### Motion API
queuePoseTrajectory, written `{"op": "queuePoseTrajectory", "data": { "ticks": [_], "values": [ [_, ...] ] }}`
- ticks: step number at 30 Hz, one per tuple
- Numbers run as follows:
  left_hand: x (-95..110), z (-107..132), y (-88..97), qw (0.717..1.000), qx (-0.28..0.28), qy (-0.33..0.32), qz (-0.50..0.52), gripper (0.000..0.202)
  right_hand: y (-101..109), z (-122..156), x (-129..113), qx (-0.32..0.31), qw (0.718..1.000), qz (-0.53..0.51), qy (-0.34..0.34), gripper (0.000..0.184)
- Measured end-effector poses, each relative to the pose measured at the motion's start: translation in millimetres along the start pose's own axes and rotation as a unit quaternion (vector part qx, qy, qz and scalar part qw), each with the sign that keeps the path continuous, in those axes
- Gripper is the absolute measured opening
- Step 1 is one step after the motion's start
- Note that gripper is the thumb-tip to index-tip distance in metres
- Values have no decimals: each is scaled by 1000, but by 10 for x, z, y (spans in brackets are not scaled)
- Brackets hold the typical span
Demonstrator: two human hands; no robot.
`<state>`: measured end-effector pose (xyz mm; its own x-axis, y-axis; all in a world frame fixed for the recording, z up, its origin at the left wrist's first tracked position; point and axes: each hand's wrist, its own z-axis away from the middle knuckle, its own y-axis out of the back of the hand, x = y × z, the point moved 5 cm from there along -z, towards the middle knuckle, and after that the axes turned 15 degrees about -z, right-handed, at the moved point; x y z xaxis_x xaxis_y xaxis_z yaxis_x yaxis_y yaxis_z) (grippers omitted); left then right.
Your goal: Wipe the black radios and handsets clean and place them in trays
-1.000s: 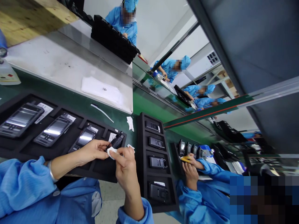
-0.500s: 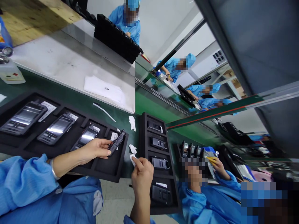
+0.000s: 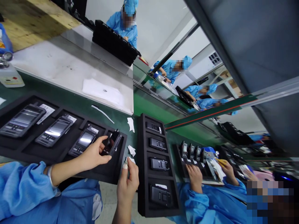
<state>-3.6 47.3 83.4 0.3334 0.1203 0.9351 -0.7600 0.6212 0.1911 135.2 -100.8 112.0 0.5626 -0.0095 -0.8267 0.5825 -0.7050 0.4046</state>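
My left hand grips a black handset by its edges, its glossy screen turned partly up. The handset is tilted just over the right-end compartment of a black foam tray. In that tray lie more handsets of the same kind, screens up, the nearest one left of my fingers. My right hand is closed just right of the held handset, pinching a crumpled white wipe. White also shows at its thumb tip. Another white wipe lies on the green bench beyond it.
A second black foam tray with several handsets stands to the right. A white-bristled brush, a folded white cloth and a plastic bottle lie farther back. A co-worker's hand rests by another tray at the right.
The handset in my left hand has turned from edge-on to show its screen. My right hand has moved left, nearer the handset, and its thumb now points up.
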Motion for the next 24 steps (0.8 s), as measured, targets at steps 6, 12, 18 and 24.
{"op": "queuePoseTrajectory", "data": {
  "ticks": [6,12,18,24],
  "values": [
    [172,61,-9,974,48,-56,-215,73,-410,-139,-189,-109,991,-29,-78,42],
    [209,126,12,922,64,-98,-369,52,-546,-123,-102,-144,971,-104,-158,46],
    [209,235,-131,859,36,-132,-493,44,-493,-169,40,-118,972,-99,-178,56],
    [138,264,-218,824,50,-176,-537,59,-402,-163,68,-112,985,-14,-134,52]
  ]
}}
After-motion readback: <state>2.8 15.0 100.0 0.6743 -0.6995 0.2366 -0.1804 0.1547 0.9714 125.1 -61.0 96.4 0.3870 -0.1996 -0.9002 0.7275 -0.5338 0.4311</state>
